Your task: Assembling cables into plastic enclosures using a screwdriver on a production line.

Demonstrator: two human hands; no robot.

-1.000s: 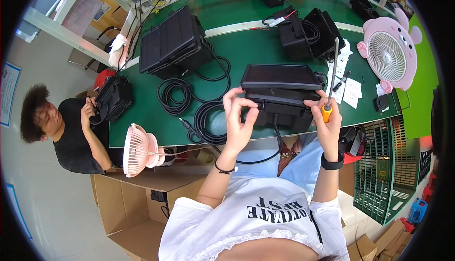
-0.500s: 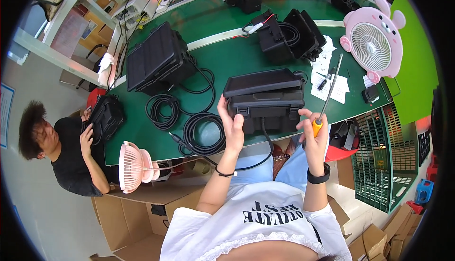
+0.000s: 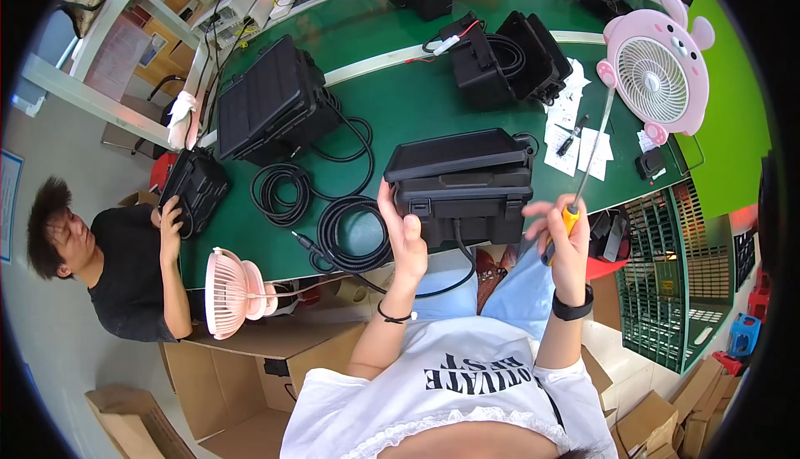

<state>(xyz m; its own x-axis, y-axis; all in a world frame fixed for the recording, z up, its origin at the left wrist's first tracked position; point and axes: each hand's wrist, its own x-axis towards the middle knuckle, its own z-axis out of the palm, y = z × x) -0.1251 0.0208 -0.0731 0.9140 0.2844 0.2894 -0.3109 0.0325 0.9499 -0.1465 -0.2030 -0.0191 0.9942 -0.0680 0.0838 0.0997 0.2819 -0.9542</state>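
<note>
In front of me a black plastic case (image 3: 467, 188) sits at the table's near edge, its lid resting slightly askew and two latches facing me. My left hand (image 3: 406, 246) grips its left side, fingers along the wall and thumb raised at the front corner. To the right of the case, my right hand (image 3: 569, 246) is closed around a screwdriver (image 3: 572, 217) with a yellow and black handle. The long metal shaft points up and away from me. Its fingertips come close to the case's right front corner. A black cable (image 3: 471, 263) hangs from the case front.
Coiled black cables (image 3: 354, 234) lie left of the case. Other black cases (image 3: 271, 96) stand on the green table (image 3: 392, 88). At right are papers (image 3: 593, 155), a pink rabbit-shaped fan (image 3: 654, 75) and a green crate (image 3: 658, 284). A co-worker (image 3: 125, 250) handles another case at left.
My right hand has moved right with the screwdriver, a little away from the case. The case and my left hand have shifted slightly. At left, the co-worker's hands have shifted on the other case.
</note>
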